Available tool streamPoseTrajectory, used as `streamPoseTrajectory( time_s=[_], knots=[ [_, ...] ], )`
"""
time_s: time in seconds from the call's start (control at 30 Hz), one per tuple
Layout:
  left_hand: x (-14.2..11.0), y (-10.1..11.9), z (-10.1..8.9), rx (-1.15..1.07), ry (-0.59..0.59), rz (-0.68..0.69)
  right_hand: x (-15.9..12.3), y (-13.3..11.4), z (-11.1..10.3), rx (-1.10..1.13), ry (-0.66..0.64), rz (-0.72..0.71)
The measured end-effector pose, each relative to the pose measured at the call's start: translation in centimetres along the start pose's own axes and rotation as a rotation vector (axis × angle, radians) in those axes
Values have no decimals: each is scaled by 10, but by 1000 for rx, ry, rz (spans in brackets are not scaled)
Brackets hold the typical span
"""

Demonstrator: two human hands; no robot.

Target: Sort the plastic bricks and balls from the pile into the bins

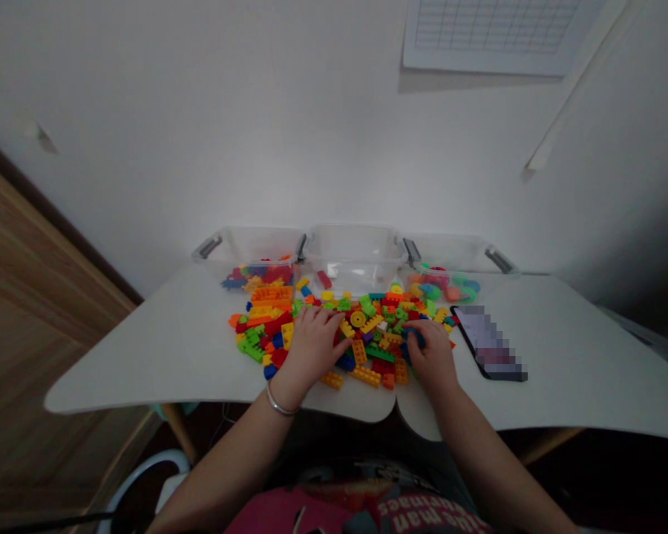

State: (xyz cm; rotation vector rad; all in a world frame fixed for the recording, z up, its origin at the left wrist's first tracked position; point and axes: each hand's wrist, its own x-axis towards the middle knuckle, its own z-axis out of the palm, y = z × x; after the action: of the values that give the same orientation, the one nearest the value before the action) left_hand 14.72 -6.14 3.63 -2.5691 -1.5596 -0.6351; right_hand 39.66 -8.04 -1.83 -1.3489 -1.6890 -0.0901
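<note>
L hand (pixel 316 340) part-open on brick pile (pixel 370 325), hold can't tell | R hand (pixel 433 354) curled w/ blue brick (pixel 418 337) pinched

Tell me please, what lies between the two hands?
The head view shows toy bricks between the left hand and the right hand, among them a round yellow piece and a long green brick.

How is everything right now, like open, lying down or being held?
Left bin: open, pieces inside
Middle bin: open
Right bin: open, more pieces inside
Bricks: heaped on the table
Phone: lying flat, screen blurred
Paper: up on the wall
Left hand: spread over the bricks
Right hand: fingers bent around a blue piece, grip unclear
</note>
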Motion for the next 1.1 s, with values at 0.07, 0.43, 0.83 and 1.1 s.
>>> streamPoseTrajectory(
  time_s=[0.07, 0.43, 0.83, 1.1],
  knots=[
    [1, 1, 0, 13, 3, 10, 0, 0, 0, -1, -3, 2],
    [4, 4, -2, 71, 18, 33, -1, 2, 1, -8, 1, 4],
    [8, -11, 11, -247, 72, 51, 0, 1, 0, -17, 1, -13],
    [11, -15, 16, -409, 149, -42, -1, 1, 0, -9, -6, 2]
  ],
)
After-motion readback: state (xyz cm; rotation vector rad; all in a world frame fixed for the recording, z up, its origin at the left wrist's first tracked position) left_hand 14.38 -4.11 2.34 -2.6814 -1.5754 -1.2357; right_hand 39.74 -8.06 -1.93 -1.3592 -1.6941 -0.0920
